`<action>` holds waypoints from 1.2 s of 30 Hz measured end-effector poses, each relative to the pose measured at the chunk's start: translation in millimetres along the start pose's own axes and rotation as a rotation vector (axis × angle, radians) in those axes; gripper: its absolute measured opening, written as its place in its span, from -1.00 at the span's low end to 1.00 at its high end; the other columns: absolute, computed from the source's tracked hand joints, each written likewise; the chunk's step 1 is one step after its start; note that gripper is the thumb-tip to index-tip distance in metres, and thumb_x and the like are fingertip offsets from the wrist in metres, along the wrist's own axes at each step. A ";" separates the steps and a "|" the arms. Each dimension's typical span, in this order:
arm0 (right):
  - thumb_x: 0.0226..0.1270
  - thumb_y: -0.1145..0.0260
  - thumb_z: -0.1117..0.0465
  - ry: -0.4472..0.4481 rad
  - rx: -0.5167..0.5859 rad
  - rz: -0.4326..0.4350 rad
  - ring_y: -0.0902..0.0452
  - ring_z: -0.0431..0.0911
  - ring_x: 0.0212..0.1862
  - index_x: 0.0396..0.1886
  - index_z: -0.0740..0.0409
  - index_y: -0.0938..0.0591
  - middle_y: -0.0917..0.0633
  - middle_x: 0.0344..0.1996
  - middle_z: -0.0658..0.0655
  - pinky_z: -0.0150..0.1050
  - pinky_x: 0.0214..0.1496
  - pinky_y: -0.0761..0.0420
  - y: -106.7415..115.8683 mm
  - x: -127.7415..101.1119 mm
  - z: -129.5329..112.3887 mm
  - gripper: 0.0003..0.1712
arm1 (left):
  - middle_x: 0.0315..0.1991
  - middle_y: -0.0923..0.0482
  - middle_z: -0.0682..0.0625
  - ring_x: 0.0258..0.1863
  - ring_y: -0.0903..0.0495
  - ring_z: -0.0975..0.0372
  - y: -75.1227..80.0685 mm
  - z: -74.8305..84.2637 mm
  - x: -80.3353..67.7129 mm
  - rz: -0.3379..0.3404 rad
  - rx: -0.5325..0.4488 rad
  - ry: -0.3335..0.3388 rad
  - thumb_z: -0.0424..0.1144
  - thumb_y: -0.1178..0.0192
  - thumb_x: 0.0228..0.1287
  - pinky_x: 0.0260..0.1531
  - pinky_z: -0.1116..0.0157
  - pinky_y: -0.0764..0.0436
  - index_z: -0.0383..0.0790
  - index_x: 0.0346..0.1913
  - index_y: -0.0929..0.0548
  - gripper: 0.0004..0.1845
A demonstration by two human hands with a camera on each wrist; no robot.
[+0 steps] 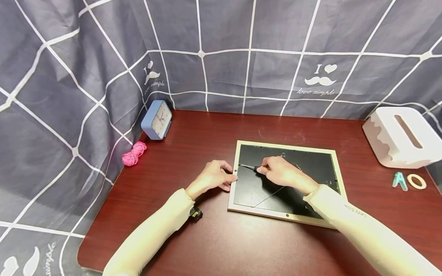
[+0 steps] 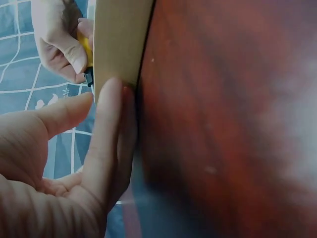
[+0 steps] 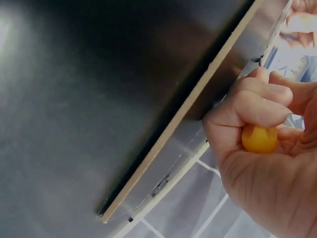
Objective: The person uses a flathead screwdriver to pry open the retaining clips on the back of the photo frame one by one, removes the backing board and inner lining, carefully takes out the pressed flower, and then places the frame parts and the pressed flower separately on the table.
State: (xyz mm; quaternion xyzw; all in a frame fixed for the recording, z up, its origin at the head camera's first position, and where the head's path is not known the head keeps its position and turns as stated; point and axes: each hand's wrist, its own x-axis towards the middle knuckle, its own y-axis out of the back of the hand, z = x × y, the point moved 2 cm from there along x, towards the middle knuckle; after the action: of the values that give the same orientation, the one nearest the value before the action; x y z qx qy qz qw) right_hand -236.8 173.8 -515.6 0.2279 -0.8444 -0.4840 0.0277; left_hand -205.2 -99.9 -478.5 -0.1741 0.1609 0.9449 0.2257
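Lying face down on the worktop (image 1: 214,245), the frame (image 1: 285,216) has its black backing in place. The right hand (image 1: 281,173) curls round a screwdriver (image 1: 249,167), tip near the left edge; the left hand (image 1: 214,176) presses straight fingers against that edge. Whether any fastener is already loosened cannot be told. The tissue box (image 1: 400,136) at the right shows no contents.

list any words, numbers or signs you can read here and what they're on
"I", a heart and a moustache above "love simple": printed on the grey curtain behind the desk, at the right.
The same print on the curtain fold above the clock, tilted; only "simple" reads.
A cut-off "simple" on the curtain at the bottom left.
Clock: dial numbers too small to read.
Right sleeve: small lettering, too blurred to read.
The picture frame shows no text.
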 end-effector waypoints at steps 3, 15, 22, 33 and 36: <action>0.64 -0.33 -0.01 0.019 0.001 -0.002 -0.51 -0.18 -0.45 -0.31 -0.06 -0.68 -0.60 -0.55 -0.08 -0.30 -0.36 -0.51 -0.6 -0.5 -2.8 -0.75 | -0.33 -0.84 -0.17 -0.53 -0.84 0.16 -1.2 5.3 4.0 0.030 0.047 0.009 -0.32 -0.55 0.30 -0.36 0.19 -0.94 -0.40 0.09 -0.64 -0.59; 0.65 -0.33 -0.01 0.088 -0.064 0.042 -0.47 -0.18 -0.41 -0.32 -0.09 -0.60 -0.48 -0.56 -0.14 -0.26 -0.28 -0.47 -5.5 2.4 7.6 -0.74 | -0.29 -0.86 -0.19 -0.51 -0.84 0.18 -2.3 3.6 11.1 0.034 0.002 0.051 -0.34 -0.58 0.25 -0.33 0.19 -0.94 -0.42 0.09 -0.63 -0.56; 0.63 -0.35 0.01 0.115 -0.028 0.056 -0.50 -0.18 -0.39 -0.29 -0.14 -0.63 -0.51 -0.54 -0.17 -0.27 -0.27 -0.49 -6.5 2.4 13.6 -0.80 | -0.27 -0.84 -0.20 -0.50 -0.83 0.17 -2.2 1.4 13.5 0.016 -0.005 0.042 -0.37 -0.55 0.27 -0.34 0.18 -0.94 -0.42 0.27 -0.59 -0.44; 0.63 -0.32 0.06 0.092 0.133 0.063 -0.44 -0.17 -0.41 -0.30 -0.03 -0.65 -0.51 -0.54 -0.10 -0.31 -0.32 -0.37 18.6 -22.2 -26.3 -0.79 | -0.37 -0.73 -0.12 -0.52 -0.82 0.15 -0.8 1.4 15.3 -0.021 0.005 0.017 -0.39 -0.51 0.31 -0.34 0.14 -0.94 -0.36 0.45 -0.49 -0.31; 0.63 -0.31 0.09 0.067 0.171 0.050 -0.42 -0.16 -0.41 -0.31 0.02 -0.65 -0.50 -0.54 -0.07 -0.30 -0.32 -0.36 24.9 -27.6 -39.4 -0.78 | -0.38 -0.72 -0.12 -0.52 -0.82 0.14 0.3 0.7 15.2 -0.028 0.002 0.018 -0.39 -0.51 0.31 -0.34 0.14 -0.94 -0.35 0.44 -0.49 -0.32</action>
State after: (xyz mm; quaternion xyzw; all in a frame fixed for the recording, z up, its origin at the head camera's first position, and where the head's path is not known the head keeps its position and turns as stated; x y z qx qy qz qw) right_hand -210.5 164.2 -469.2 0.2245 -0.8866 -0.4015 0.0482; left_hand -218.2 -94.2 -483.9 -0.1847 0.1614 0.9399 0.2374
